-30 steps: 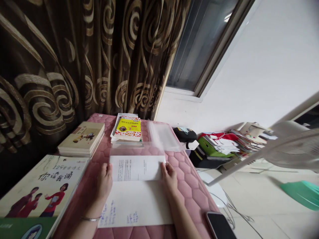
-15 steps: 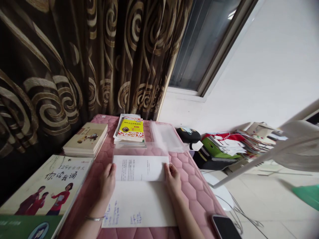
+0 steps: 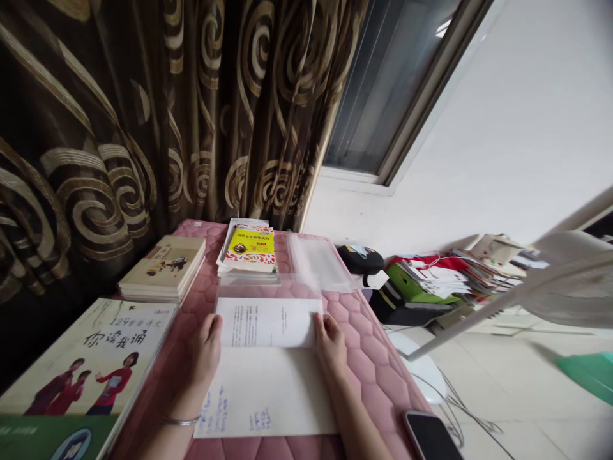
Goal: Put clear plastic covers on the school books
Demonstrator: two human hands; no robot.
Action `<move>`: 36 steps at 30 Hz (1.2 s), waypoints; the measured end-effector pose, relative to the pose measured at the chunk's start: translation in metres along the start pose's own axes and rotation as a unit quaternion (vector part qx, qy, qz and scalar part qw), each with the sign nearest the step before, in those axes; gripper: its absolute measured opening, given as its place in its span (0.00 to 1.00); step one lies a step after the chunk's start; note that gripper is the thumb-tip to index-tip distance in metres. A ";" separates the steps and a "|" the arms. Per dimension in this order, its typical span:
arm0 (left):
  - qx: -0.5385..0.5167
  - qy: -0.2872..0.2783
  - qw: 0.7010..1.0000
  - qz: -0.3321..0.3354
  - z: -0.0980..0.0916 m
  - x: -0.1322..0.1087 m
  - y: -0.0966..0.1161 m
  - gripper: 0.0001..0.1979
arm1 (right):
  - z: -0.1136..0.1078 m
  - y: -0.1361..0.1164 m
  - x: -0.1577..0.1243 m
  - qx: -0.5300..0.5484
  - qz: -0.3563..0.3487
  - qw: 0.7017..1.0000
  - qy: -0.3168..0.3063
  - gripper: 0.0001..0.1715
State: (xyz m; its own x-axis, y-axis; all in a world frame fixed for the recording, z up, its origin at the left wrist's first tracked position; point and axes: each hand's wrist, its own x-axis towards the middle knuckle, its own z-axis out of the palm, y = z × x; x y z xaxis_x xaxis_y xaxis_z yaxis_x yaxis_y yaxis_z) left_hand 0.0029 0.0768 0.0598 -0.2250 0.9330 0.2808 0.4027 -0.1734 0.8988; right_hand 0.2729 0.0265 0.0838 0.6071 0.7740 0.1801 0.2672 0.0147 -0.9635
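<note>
An open book (image 3: 268,383) lies before me on the pink quilted mattress. Its far page carries printed text, and its near page is mostly blank with blue handwriting at the lower left. Along the left edge of the far page, my left hand (image 3: 207,345) is closed with the thumb on top. My right hand (image 3: 330,342) pinches the opposite edge, its fingertips partly hidden. A clear plastic cover (image 3: 268,285) sticks out past the book's far edge.
To the left are a large book (image 3: 90,358) and a stack of smaller books (image 3: 163,265). Behind is a yellow-labelled book (image 3: 251,241), beside clear plastic covers (image 3: 318,262). A phone (image 3: 431,436) rests at the mattress's right edge (image 3: 383,364). A white fan (image 3: 569,281) stands beyond.
Both hands keep hold of the book in nearly the same place. The whole view has shifted very slightly.
</note>
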 end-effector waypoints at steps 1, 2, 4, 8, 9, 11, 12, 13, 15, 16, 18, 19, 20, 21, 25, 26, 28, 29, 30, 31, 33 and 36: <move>-0.004 -0.010 1.000 -0.003 0.000 0.000 0.000 0.17 | 0.000 0.000 0.000 0.006 0.001 1.000 -0.003 0.35; -0.009 -0.018 1.000 -0.009 0.000 0.000 0.000 0.17 | 0.000 -0.001 -0.001 0.015 0.001 1.000 -0.008 0.34; -0.006 -0.021 1.000 -0.019 0.000 0.000 0.000 0.17 | 0.000 0.000 -0.001 0.037 0.001 0.999 -0.021 0.33; 0.006 -0.019 0.999 -0.034 0.000 0.001 -0.001 0.18 | 0.001 0.004 0.000 0.069 0.011 0.997 -0.030 0.32; 0.006 -0.018 0.999 -0.036 0.000 0.001 0.000 0.18 | 0.001 0.004 0.000 0.067 0.013 0.997 -0.026 0.32; 0.004 -0.019 0.999 -0.039 0.000 0.001 0.001 0.17 | 0.002 0.004 0.001 0.055 0.009 0.998 -0.016 0.32; 0.004 -0.022 0.999 -0.040 0.000 0.001 0.001 0.17 | 0.002 0.004 0.001 0.046 0.005 0.999 -0.013 0.32; 0.005 -0.024 0.999 -0.041 0.000 0.002 0.001 0.17 | 0.002 0.004 0.001 0.038 0.001 0.999 -0.010 0.32; 0.008 -0.025 0.999 -0.041 0.000 0.002 0.001 0.17 | 0.001 0.002 0.001 0.024 -0.002 1.000 -0.008 0.32; 0.011 -0.022 0.999 -0.040 0.000 0.002 0.001 0.17 | 0.001 0.002 0.001 0.019 -0.002 1.000 -0.007 0.32; 0.015 -0.014 0.999 -0.038 0.001 0.001 -0.001 0.17 | 0.000 0.002 0.000 0.015 0.000 1.000 -0.006 0.32; 0.015 -0.013 0.999 -0.038 0.001 0.001 -0.001 0.17 | 0.000 0.002 0.000 0.019 0.000 1.000 -0.008 0.32; 0.015 -0.013 0.999 -0.039 0.001 0.001 -0.002 0.17 | 0.000 0.003 0.000 0.027 0.000 1.000 -0.012 0.32; 0.013 -0.013 0.999 -0.040 0.001 0.001 -0.003 0.17 | 0.000 0.003 0.000 0.039 -0.001 0.999 -0.018 0.31; 0.009 -0.012 0.999 -0.036 0.002 0.001 -0.005 0.17 | 0.001 0.007 0.000 0.067 0.003 0.997 -0.028 0.31; 0.009 -0.011 0.999 -0.032 0.002 0.001 -0.005 0.17 | 0.001 0.007 0.000 0.065 0.003 0.998 -0.025 0.30; 0.007 -0.004 1.000 -0.021 0.002 0.001 -0.007 0.18 | 0.001 0.006 0.001 0.058 -0.003 0.998 -0.017 0.30; 0.005 0.000 1.000 -0.016 0.002 0.001 -0.007 0.18 | 0.001 0.005 0.001 0.053 -0.006 0.998 -0.014 0.30; 0.002 0.003 1.000 -0.011 0.001 0.001 -0.008 0.18 | 0.001 0.004 0.001 0.049 -0.007 0.999 -0.012 0.31; 0.000 0.003 1.000 -0.007 0.001 0.001 -0.008 0.17 | 0.001 0.003 0.001 0.045 -0.006 0.999 -0.013 0.31; -0.003 0.000 1.000 -0.008 0.001 0.001 -0.009 0.17 | 0.000 0.000 0.000 0.038 -0.004 0.999 -0.018 0.32; 0.000 -0.003 1.000 -0.023 0.002 0.001 -0.007 0.16 | 0.000 -0.002 0.000 0.025 0.002 1.000 -0.019 0.33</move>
State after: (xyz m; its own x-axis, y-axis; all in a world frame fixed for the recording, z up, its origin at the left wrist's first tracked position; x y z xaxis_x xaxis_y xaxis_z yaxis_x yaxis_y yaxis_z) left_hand 0.0015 0.0791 0.0530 -0.2386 0.9418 0.2369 0.3924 -0.1297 0.9106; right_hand 0.2720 0.0262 0.0858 0.5794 0.7971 0.1700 0.2267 0.0428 -0.9730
